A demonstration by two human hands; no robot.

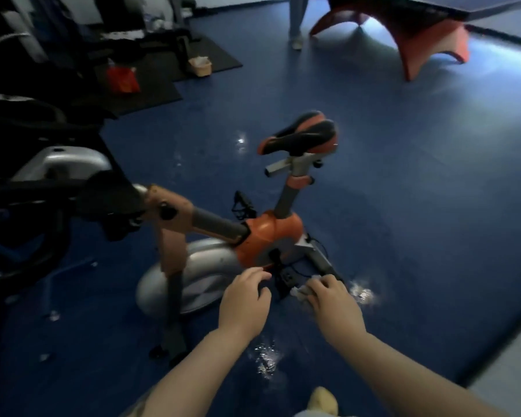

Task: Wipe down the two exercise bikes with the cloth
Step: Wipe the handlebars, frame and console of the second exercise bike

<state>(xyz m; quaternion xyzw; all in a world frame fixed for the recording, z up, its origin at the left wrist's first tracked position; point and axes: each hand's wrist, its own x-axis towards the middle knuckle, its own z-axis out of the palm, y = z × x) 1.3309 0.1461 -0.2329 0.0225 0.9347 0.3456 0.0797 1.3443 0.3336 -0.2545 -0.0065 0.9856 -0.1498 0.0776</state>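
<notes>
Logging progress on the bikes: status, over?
Right hand grips pale crumpled cloth low on orange-and-silver exercise bike. Left hand rests by its black pedal crank. Nothing blocking.

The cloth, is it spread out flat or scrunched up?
Scrunched up: the cloth shows only as a small wad poking from the right hand gripping it.
</notes>
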